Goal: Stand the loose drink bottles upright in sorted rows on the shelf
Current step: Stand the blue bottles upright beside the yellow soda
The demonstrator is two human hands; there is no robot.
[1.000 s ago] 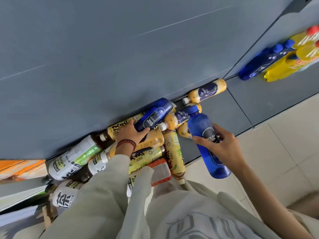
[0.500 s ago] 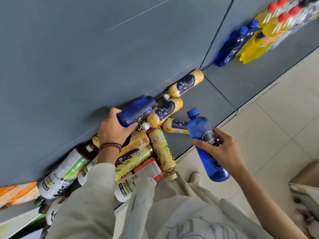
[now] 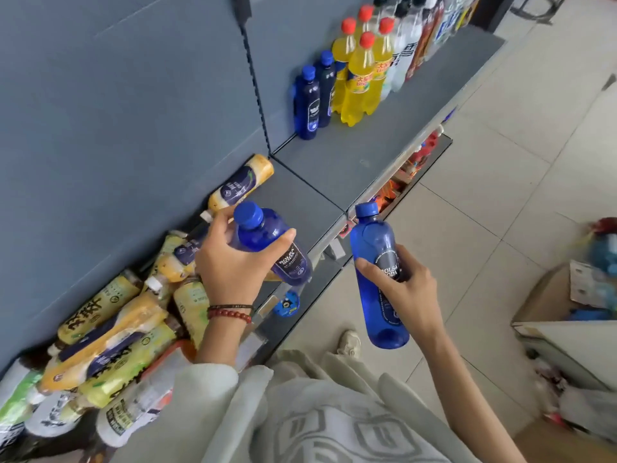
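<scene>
My left hand [image 3: 233, 262] grips a blue soda bottle [image 3: 267, 238] by its shoulder, held tilted above the shelf [image 3: 337, 168]. My right hand [image 3: 404, 289] grips a second blue soda bottle [image 3: 377, 248] at its dark label, upright, out in front of the shelf edge. A heap of loose bottles [image 3: 110, 339], yellow, green and white labelled, lies on the shelf at the lower left. One yellow bottle with a dark label [image 3: 240, 185] lies on its side against the back panel. Two blue bottles [image 3: 309, 101] stand upright further along the shelf.
Yellow bottles with red caps [image 3: 360, 75] and several other upright drinks stand in rows behind the blue pair. Bare grey shelf lies between the heap and those rows. A cardboard box [image 3: 564, 315] with goods sits on the tiled floor at right.
My left hand has lifted the blue bottle out of the heap and moved it right. The view has swung right, showing the upright rows. My right hand still holds its bottle.
</scene>
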